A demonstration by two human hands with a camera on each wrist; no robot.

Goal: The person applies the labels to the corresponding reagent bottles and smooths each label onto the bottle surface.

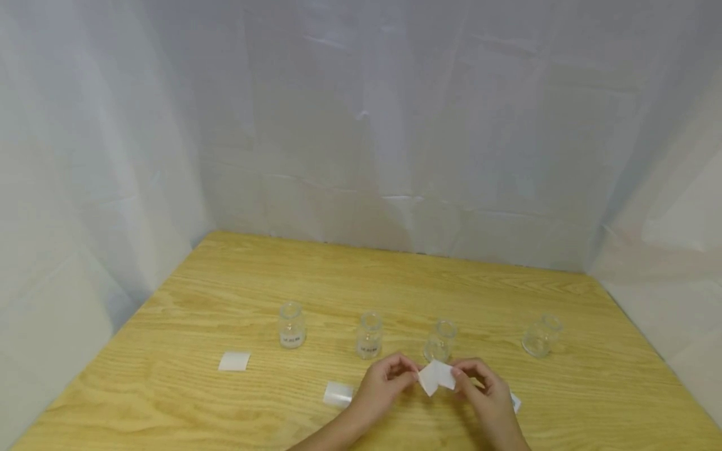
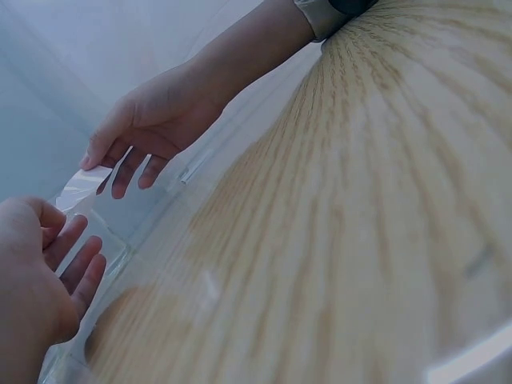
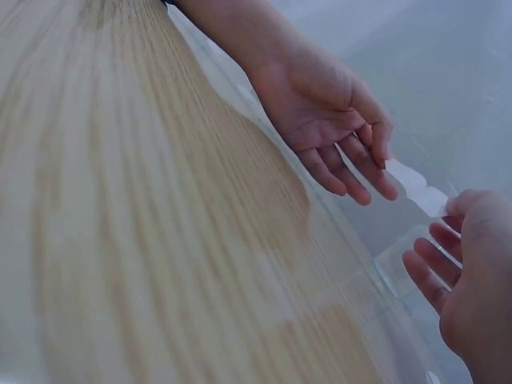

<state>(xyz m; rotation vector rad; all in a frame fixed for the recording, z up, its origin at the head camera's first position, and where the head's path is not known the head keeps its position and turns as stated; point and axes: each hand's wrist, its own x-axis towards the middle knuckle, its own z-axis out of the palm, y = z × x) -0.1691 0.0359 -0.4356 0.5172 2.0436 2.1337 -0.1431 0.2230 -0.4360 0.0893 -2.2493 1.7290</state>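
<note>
Between both hands is a small white paper label (image 1: 435, 376), its two flaps angled apart and joined near the middle. My left hand (image 1: 383, 382) pinches the left flap between thumb and index finger. On the other side, my right hand (image 1: 486, 394) pinches the right flap the same way. In the left wrist view, the remaining fingers of the left hand (image 2: 48, 272) hang loosely below the label (image 2: 80, 190). Just behind the label stands a clear glass jar (image 1: 444, 335), partly covered by it.
Two glass jars (image 1: 291, 329) with printed white labels stand to the left, the second jar (image 1: 369, 338) nearer the hands. Another glass jar (image 1: 541, 337) is at the right. White slips (image 1: 234, 361) lie on the wooden table (image 1: 169, 388); one printed slip (image 1: 516, 403) is partly behind my right hand.
</note>
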